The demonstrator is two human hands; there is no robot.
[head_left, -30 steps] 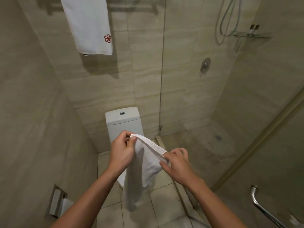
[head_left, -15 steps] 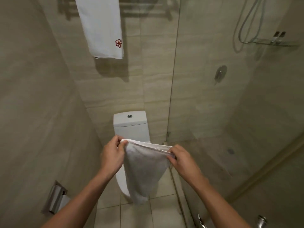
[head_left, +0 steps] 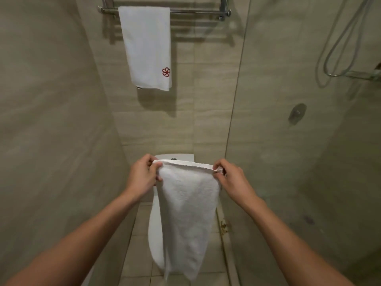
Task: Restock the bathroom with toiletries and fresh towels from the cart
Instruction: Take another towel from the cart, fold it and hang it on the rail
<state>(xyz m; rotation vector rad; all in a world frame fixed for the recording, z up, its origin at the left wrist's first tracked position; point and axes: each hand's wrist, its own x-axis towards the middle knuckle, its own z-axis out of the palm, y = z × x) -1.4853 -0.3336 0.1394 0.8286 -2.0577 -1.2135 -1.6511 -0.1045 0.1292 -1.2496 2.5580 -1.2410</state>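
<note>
A small white towel (head_left: 188,211) hangs in front of me, its top edge stretched level between my hands. My left hand (head_left: 142,176) pinches the left corner and my right hand (head_left: 231,181) pinches the right corner. High on the back wall a chrome towel rail (head_left: 198,11) carries another white towel (head_left: 147,48) with a red flower logo, hung at the rail's left end. The right part of the rail is bare.
A white toilet (head_left: 156,234) stands below the held towel, mostly hidden by it. A glass shower screen (head_left: 237,100) divides off the shower at right, with a hose (head_left: 338,44) and a round valve (head_left: 296,112). Tiled walls close in at left.
My hands have drawn apart and pulled the towel's top edge flat and level. The view has tilted up, bringing the towel rail into sight.
</note>
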